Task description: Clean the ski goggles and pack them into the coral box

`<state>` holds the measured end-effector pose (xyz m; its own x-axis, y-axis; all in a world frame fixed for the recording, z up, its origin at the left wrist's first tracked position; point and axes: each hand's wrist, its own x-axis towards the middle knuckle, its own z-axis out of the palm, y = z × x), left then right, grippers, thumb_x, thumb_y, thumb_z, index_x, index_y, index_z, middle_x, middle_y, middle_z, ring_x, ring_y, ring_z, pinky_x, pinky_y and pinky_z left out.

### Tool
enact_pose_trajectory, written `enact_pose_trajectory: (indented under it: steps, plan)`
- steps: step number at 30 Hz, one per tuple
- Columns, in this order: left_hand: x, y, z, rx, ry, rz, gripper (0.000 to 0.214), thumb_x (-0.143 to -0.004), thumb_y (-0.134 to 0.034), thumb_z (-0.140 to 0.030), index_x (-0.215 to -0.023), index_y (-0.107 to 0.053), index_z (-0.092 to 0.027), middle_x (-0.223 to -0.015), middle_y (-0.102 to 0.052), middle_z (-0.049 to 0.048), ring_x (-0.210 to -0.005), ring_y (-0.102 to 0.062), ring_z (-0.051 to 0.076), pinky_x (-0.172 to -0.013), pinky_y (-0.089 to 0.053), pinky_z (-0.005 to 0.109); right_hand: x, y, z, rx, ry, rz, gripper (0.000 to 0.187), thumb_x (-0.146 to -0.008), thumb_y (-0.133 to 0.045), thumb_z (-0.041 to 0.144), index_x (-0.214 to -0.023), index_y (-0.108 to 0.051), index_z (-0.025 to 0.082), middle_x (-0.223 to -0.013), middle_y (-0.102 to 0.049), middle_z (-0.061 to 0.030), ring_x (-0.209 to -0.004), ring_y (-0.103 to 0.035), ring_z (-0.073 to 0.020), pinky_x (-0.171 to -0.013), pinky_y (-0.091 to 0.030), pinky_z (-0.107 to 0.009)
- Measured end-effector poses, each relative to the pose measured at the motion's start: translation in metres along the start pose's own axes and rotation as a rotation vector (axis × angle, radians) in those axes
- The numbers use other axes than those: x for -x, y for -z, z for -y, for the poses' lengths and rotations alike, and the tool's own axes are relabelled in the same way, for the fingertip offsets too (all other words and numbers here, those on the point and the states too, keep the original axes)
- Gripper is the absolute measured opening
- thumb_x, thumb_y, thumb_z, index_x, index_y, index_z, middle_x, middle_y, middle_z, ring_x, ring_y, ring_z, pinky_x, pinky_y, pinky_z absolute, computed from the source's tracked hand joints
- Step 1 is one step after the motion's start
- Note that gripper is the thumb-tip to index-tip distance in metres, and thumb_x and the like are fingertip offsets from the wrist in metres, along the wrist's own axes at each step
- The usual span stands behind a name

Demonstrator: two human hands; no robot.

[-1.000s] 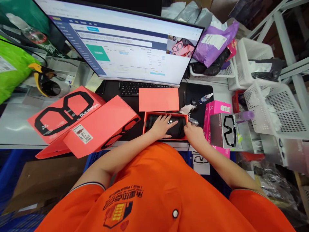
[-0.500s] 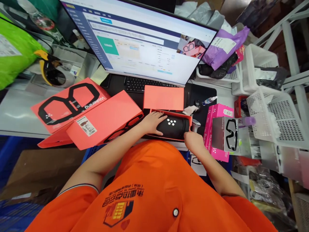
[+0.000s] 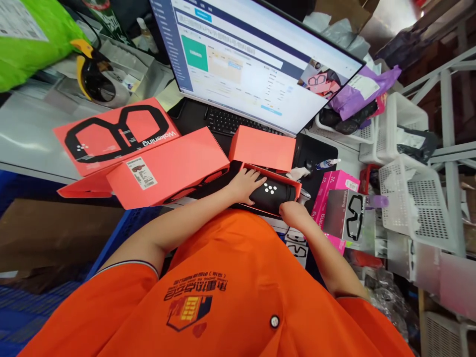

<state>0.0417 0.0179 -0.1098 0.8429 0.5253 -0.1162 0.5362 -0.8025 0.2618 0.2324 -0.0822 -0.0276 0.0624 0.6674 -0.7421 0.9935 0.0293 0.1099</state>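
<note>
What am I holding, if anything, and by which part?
Unclear: your left hand lies on the left end of the black case; your right hand curls at the near right corner of the coral box, its grip hidden.

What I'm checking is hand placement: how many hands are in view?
2: the left hand on the white-dotted black case, the right hand at the open coral box's right end.

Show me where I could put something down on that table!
There's bare grey tabletop in front of the green bag, left of the coral Wakening box, and some black mat between the monitor and small bottle. It's crowded by the pink box and around the open box, where the left hand and right hand are.
</note>
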Motion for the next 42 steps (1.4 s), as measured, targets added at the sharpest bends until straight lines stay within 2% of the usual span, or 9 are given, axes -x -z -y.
enact_pose_trajectory:
  steps: [5, 10, 13, 16, 21, 24, 29, 36, 42]
  plan:
    - [-0.005, 0.0, -0.016, 0.003, -0.042, -0.095, 0.106, -0.067, -0.08, -0.066, -0.152, -0.046, -0.012, -0.155, -0.046, 0.025, -0.142, -0.04, 0.044, -0.123, -0.008, 0.06, -0.012, -0.008, 0.005, -0.003, -0.135, -0.046, 0.03, -0.089, -0.054, 0.007, -0.108, -0.077, 0.01, -0.111, -0.075, -0.0248, -0.103, -0.074, -0.0318, -0.084, -0.056, -0.039]
    - [-0.049, 0.006, -0.044, 0.188, -0.456, -0.056, 0.067, -0.078, -0.079, -0.039, -0.141, -0.06, -0.029, -0.149, -0.057, 0.0095, -0.139, -0.049, 0.032, -0.119, -0.03, 0.045, 0.012, -0.018, -0.015, -0.138, -0.169, -0.133, 0.026, -0.096, -0.057, 0.028, -0.109, -0.078, 0.02, -0.107, -0.078, -0.0145, -0.101, -0.074, -0.0278, -0.081, -0.054, -0.033]
    - [-0.086, 0.013, -0.056, 0.234, -0.62, 0.02, 0.039, -0.086, -0.065, -0.017, -0.12, -0.074, -0.033, -0.128, -0.071, 0.0051, -0.122, -0.061, 0.024, -0.108, -0.042, 0.037, 0.032, -0.036, -0.023, -0.321, -0.234, -0.295, 0.023, -0.093, -0.063, 0.031, -0.108, -0.078, 0.023, -0.107, -0.078, -0.0087, -0.1, -0.073, -0.0239, -0.082, -0.052, -0.029]
    - [-0.113, 0.019, -0.063, 0.215, -0.711, 0.048, 0.032, -0.085, -0.061, -0.009, -0.098, -0.081, -0.03, -0.113, -0.076, 0.0056, -0.116, -0.064, 0.022, -0.106, -0.042, 0.034, 0.042, -0.06, -0.019, -0.565, -0.288, -0.524, 0.02, -0.093, -0.063, 0.03, -0.1, -0.079, 0.021, -0.101, -0.078, -0.0082, -0.092, -0.072, -0.0225, -0.081, -0.051, -0.029]
    - [-0.133, 0.02, -0.057, 0.179, -0.892, 0.129, 0.02, -0.082, -0.071, -0.013, -0.091, -0.081, -0.028, -0.121, -0.074, 0.0067, -0.121, -0.061, 0.024, -0.107, -0.04, 0.035, 0.042, -0.089, -0.009, -0.922, -0.327, -0.81, 0.025, -0.093, -0.059, 0.034, -0.092, -0.077, 0.017, -0.09, -0.075, -0.0089, -0.085, -0.07, -0.0226, -0.077, -0.052, -0.03]
    - [-0.142, 0.02, -0.046, 0.218, -0.935, 0.152, 0.019, -0.08, -0.078, -0.022, -0.096, -0.082, -0.03, -0.125, -0.072, 0.0071, -0.122, -0.06, 0.026, -0.107, -0.04, 0.037, 0.04, -0.095, -0.006, -1.165, -0.394, -0.882, 0.029, -0.094, -0.056, 0.04, -0.093, -0.075, 0.018, -0.09, -0.073, -0.0088, -0.076, -0.069, -0.0209, -0.071, -0.053, -0.03]
    - [-0.145, 0.023, -0.047, 0.209, -0.949, 0.148, 0.018, -0.088, -0.067, -0.02, -0.093, -0.082, -0.03, -0.12, -0.072, 0.0072, -0.125, -0.056, 0.027, -0.113, -0.036, 0.042, 0.037, -0.088, -0.006, -1.279, -0.358, -0.905, 0.029, -0.093, -0.056, 0.041, -0.092, -0.074, 0.019, -0.089, -0.071, -0.0074, -0.074, -0.067, -0.0195, -0.066, -0.051, -0.028]
    - [-0.139, 0.029, -0.069, 0.159, -1.016, 0.239, 0.038, -0.094, -0.045, -0.008, -0.082, -0.076, -0.026, -0.114, -0.071, 0.008, -0.125, -0.054, 0.024, -0.115, -0.034, 0.039, 0.039, -0.083, -0.004, -1.094, -0.382, -0.83, 0.028, -0.097, -0.053, 0.037, -0.095, -0.074, 0.018, -0.091, -0.072, -0.0079, -0.081, -0.067, -0.0205, -0.071, -0.051, -0.028]
    - [-0.152, 0.036, -0.059, 0.203, -1.017, 0.191, 0.042, -0.097, -0.038, -0.008, -0.086, -0.075, -0.023, -0.115, -0.07, 0.0099, -0.124, -0.055, 0.025, -0.112, -0.036, 0.041, 0.039, -0.063, 0.015, -0.712, -0.4, -0.513, 0.03, -0.101, -0.046, 0.029, -0.102, -0.073, 0.016, -0.105, -0.073, -0.0124, -0.092, -0.069, -0.0229, -0.077, -0.048, -0.029]
